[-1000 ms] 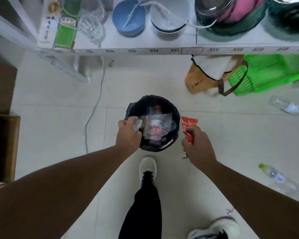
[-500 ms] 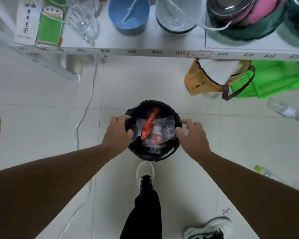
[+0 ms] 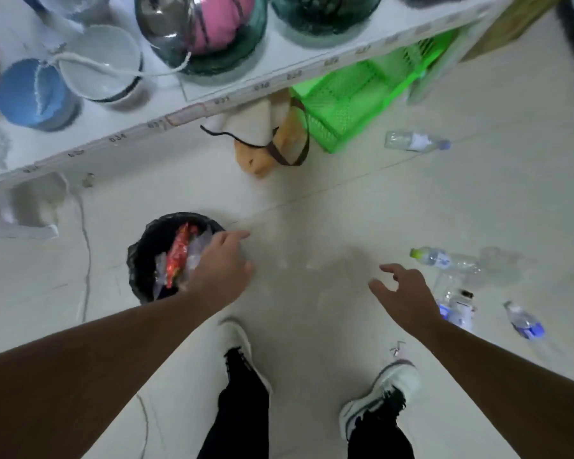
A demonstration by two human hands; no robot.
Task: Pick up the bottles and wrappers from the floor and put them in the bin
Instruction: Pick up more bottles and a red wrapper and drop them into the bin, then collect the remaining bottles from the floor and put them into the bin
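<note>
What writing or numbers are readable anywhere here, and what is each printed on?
"031": on the shelf edge strip, just right of a red-outlined tag.
"034": same strip, further left, blurred but legible.
Other numbers along the strip: too blurred to read.
Labels on the floor bottles, such as the green-capped bottle: too small and blurred.
Red wrapper in the bin: print unreadable.

Bare forearms, no sleeves, watch or rings on left hand [image 3: 221, 270] or right hand [image 3: 408, 298]. Black trousers [image 3: 242, 409] down both legs. White trainers [image 3: 383, 397], the right one showing grey side panels and black laces.
</note>
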